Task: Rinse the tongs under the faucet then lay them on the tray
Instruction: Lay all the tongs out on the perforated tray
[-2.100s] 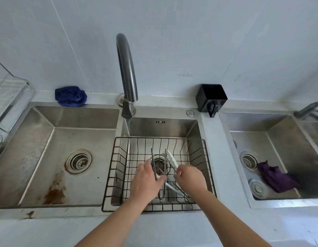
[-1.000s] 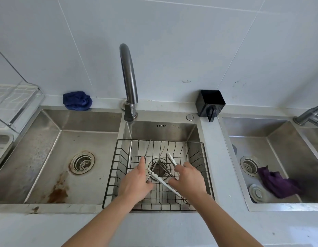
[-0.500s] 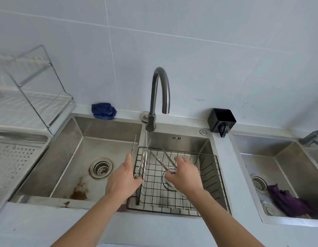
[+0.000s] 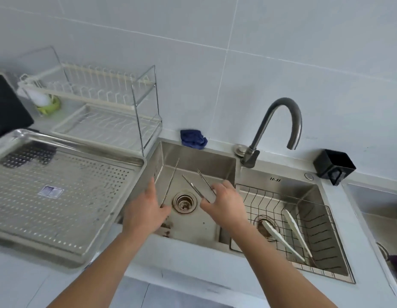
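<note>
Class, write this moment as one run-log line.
left hand: grips steel tongs over left basin | right hand: pinches second steel tongs | perforated tray: no tongs yet | white tongs: in wire basket

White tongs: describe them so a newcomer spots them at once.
Below the curved faucet, a wire basket sits in the basin. The white tongs lie in it, arms spread in a V. Unlike the thin metal tongs gripped by the left hand and right hand, they are broad, white and untouched.
</note>
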